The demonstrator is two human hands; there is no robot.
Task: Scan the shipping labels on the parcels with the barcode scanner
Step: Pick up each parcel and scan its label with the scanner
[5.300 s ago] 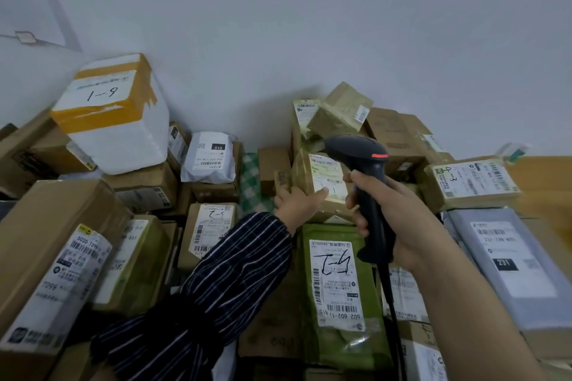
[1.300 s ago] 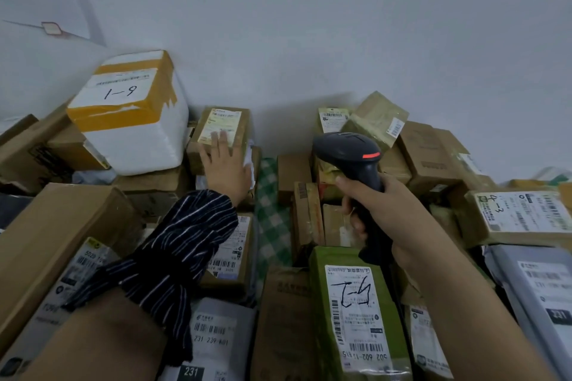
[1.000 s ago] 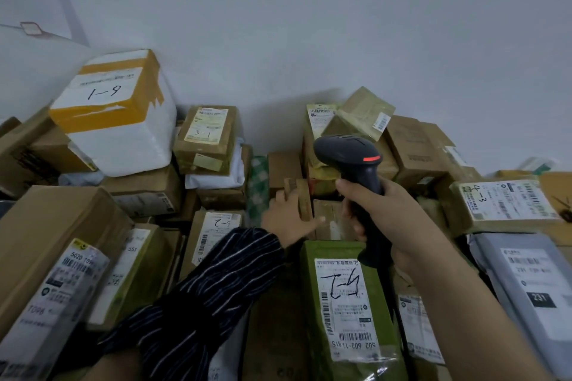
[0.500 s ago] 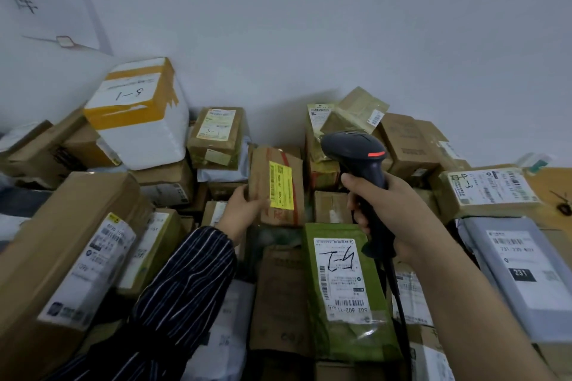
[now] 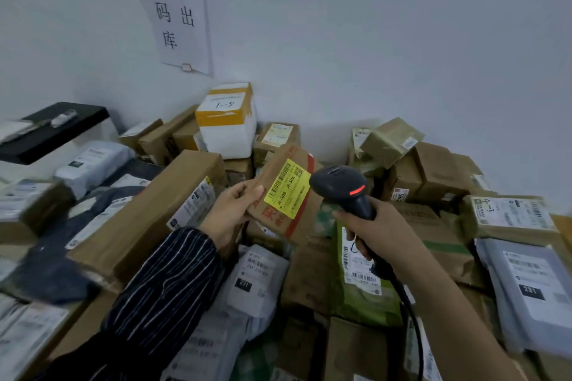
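My left hand (image 5: 232, 210) grips the left edge of a small brown cardboard parcel (image 5: 281, 219) and holds it tilted above the heap. A yellow shipping label (image 5: 288, 189) with a barcode covers its upper face. My right hand (image 5: 377, 229) grips the handle of a black barcode scanner (image 5: 340, 187). The scanner's head sits just right of the label, its red indicator lit, and its black cable (image 5: 411, 318) runs down along my right forearm.
Parcels are heaped all around: a long brown box (image 5: 148, 219) at left, a white foam box (image 5: 227, 120) with orange tape at the back, a green bag (image 5: 362, 281) under the scanner, grey mailers (image 5: 532, 291) at right. A paper sign (image 5: 173, 6) hangs on the wall. A black shelf (image 5: 52, 130) stands far left.
My left hand has lifted the brown parcel with the yellow label out of the heap and tilted it toward the scanner. The view has swung up and left, showing the wall sign.
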